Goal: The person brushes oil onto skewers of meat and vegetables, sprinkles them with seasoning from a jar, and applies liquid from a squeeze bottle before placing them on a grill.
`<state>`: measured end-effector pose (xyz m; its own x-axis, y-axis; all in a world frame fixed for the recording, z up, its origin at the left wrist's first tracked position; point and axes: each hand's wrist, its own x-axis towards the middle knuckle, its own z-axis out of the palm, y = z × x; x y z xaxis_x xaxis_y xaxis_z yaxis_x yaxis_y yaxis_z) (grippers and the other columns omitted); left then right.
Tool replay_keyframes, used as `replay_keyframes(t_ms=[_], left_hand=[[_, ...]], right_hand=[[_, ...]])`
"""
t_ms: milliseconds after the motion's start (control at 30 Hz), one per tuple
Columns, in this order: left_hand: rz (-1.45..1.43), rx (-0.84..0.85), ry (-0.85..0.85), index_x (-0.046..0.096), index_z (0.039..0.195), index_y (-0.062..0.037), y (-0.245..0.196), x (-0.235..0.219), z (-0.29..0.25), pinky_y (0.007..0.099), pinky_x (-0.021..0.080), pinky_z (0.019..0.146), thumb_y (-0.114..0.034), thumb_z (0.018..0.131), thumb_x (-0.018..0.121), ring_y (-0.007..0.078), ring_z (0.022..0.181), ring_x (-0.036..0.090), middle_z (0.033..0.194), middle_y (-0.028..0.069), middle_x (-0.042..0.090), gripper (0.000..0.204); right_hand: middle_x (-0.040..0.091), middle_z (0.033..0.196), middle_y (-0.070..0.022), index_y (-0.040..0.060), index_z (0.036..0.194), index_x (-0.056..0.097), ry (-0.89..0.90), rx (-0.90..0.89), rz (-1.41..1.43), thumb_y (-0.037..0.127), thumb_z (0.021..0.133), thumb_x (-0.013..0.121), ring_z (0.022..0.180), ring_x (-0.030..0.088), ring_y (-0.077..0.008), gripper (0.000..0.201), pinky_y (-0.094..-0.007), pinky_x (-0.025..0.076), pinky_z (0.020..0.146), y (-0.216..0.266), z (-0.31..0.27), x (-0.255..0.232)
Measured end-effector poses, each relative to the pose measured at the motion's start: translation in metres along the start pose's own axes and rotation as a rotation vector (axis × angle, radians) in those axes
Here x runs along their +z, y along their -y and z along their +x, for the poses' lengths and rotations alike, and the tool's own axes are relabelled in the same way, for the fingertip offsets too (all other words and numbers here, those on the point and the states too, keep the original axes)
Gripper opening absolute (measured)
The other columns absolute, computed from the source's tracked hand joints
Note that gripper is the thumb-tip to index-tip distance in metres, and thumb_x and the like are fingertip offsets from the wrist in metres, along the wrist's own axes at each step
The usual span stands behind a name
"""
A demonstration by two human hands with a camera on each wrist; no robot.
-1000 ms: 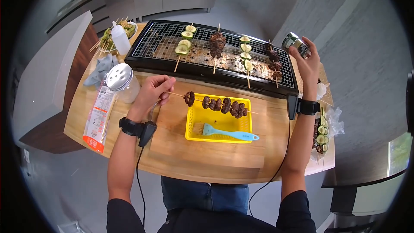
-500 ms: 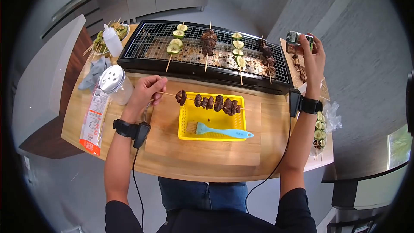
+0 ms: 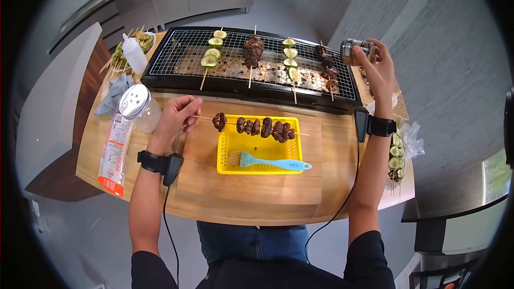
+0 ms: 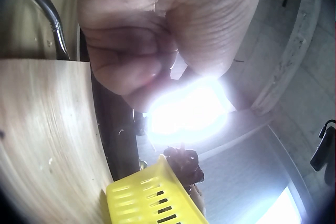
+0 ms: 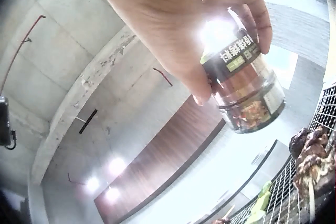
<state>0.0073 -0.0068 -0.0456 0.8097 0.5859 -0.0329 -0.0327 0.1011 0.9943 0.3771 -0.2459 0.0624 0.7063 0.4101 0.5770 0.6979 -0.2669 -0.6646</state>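
My left hand (image 3: 176, 116) pinches the bare left end of a skewer of dark brown meat pieces (image 3: 266, 127). The skewer lies level across the top of a yellow plastic basket (image 3: 220, 152). Inside that basket rests a blue-handled basting brush (image 3: 267, 161). At the far right my right hand (image 3: 382, 75) grips a seasoning jar (image 3: 349, 52), held up beside the grill's right end. In the right wrist view, thumb and fingers wrap the labelled jar (image 5: 247, 90), which shows reddish-brown contents. The left wrist view shows the basket (image 4: 142, 192) and meat below the hand, partly washed out by glare.
A black grill (image 3: 235, 88) spans the back, bearing skewers of zucchini slices (image 3: 209, 61) and meat (image 3: 253, 48). On the left are a shaker jar (image 3: 144, 109), squeeze bottle (image 3: 134, 56), cloth (image 3: 113, 95) and packet (image 3: 113, 155). More zucchini skewers (image 3: 397, 155) lie right.
The right hand has turned the jar about and shifted it left, closer to the grill's right end. The left hand keeps its pinch on the meat skewer; the head view has shifted slightly.
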Motion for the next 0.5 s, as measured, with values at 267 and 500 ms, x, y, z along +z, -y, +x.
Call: replay_keyframes(t_ms=[267,500], left_hand=[[-0.016,-0.001,0.009,0.054,0.072,-0.0072,-0.001,0.001,-0.001,0.0196,0.028,0.037,-0.025,0.094,0.061,0.0028,0.042,0.035,0.053,-0.0064,0.039,0.029],[-0.01,0.008,0.009,0.055,0.073,-0.0068,0.0,0.0,0.0,0.0196,0.028,0.038,-0.024,0.094,0.06,0.0029,0.042,0.036,0.053,-0.0062,0.039,0.028]], right_hand=[[0.06,0.08,-0.0026,0.0044,0.114,0.061,-0.017,-0.068,-0.04,0.04,0.073,0.079,0.07,0.054,-0.0108,0.057,-0.0258,0.046,0.066,0.011,-0.004,-0.001],[0.058,0.076,-0.0018,0.0062,0.116,0.061,0.018,-0.04,-0.131,0.037,0.072,0.08,0.069,0.053,-0.0097,0.057,-0.0252,0.045,0.064,0.014,-0.006,-0.003]])
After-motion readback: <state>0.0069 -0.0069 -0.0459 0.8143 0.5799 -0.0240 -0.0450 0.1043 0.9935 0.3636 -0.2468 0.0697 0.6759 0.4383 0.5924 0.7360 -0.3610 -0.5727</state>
